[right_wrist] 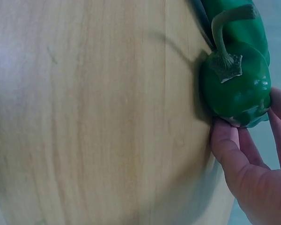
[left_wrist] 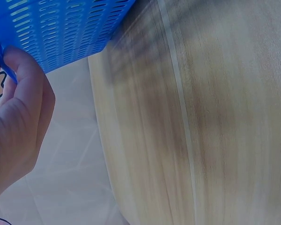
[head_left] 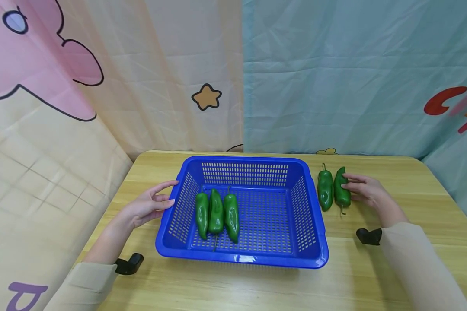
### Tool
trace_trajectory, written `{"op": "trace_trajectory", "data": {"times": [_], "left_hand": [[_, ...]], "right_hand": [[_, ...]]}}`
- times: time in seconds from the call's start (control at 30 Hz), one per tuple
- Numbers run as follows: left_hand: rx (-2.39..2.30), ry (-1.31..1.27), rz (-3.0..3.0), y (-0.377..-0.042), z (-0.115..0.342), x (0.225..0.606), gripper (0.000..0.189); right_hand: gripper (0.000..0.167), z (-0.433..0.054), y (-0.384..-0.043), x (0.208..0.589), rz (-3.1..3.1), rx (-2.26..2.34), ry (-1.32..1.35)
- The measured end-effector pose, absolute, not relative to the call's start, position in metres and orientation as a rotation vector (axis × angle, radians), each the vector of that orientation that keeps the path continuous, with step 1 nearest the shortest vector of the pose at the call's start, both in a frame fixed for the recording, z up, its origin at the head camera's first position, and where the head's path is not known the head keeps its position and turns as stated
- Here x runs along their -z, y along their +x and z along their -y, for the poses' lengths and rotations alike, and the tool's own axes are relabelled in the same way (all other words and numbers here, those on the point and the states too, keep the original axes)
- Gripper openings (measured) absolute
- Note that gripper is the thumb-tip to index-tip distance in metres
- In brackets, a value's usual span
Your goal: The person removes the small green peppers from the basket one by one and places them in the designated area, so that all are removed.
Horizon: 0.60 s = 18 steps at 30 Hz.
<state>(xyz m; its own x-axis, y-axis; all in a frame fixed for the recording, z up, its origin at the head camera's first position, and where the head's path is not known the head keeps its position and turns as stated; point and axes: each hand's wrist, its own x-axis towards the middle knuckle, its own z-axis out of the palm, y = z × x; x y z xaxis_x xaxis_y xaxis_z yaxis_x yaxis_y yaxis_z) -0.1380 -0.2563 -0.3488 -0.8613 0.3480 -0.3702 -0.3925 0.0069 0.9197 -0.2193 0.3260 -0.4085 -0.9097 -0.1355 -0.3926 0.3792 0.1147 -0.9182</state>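
Observation:
A blue plastic basket (head_left: 241,259) with slotted walls stands on the table. Three long green peppers (head_left: 216,214) lie side by side in its left half. My left hand (head_left: 149,205) pinches the basket's left rim between thumb and fingers; the left wrist view also shows this hand (left_wrist: 23,101) at the rim. Right of the basket lie two more green peppers, one nearer the basket (head_left: 325,190) and one farther right (head_left: 340,190). On that outer pepper my right hand (head_left: 363,190) rests its extended fingers. In the right wrist view, fingertips touch its side near the stem end (right_wrist: 236,84).
The light wooden table (head_left: 393,190) reaches back to hanging printed cloths, cream (head_left: 171,77) on the left and pale blue (head_left: 334,77) on the right. Black wrist mounts (head_left: 129,264) stick out from the sleeves. The basket's right wall stands close to the inner loose pepper.

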Motion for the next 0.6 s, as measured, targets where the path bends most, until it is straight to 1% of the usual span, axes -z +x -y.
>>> {"op": "trace_trajectory", "data": {"times": [0.17,0.4,0.6], "left_hand": [[-1.914,-0.039,-1.77,-0.138,0.2565,0.3496,0.06],[-1.909,-0.05,-1.774,-0.1381,0.2567,0.3499,0.064],[-1.915,-0.048,-1.767,-0.1383,0.2569,0.3502,0.062]], "right_hand": [[0.028,-0.3259,-0.2206,0.4074,-2.008,1.856,0.242],[0.029,-0.3258,-0.2223,0.4069,-1.999,1.841,0.241],[0.03,-0.3254,-0.2239,0.4056,-1.994,1.84,0.25]]}}
